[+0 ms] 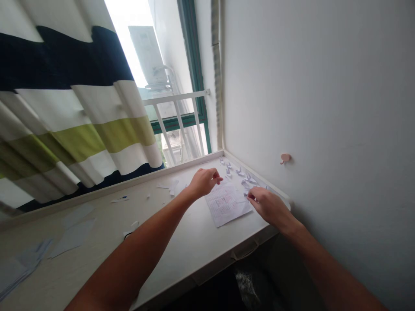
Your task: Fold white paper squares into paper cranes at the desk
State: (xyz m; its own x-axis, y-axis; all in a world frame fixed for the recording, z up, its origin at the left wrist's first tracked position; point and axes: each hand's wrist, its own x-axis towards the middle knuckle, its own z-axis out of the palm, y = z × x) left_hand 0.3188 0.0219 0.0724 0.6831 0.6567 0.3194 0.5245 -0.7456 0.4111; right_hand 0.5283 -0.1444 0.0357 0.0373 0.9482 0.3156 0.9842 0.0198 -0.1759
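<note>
A written sheet of paper (223, 203) with grid lines and reddish marks lies at the right end of the white desk. Over its far left edge is my left hand (204, 180), fingers curled together; whatever they pinch, if anything, is too small to make out. My right hand (269, 206) is at the sheet's right side, thumb and fingers pinched on a small folded piece of paper (245, 194). Beyond it, several small folded papers (240, 172) stand in a loose row along the wall side, reaching to the desk's far corner.
Paper scraps (173, 187) and a pen (123, 198) lie left of my left hand. Loose sheets (74, 235) and a paper stack (22, 268) are on the left. The desk has a raised rim (181, 166). A curtain (81, 108) hangs behind; a pink hook (285, 158) is on the wall.
</note>
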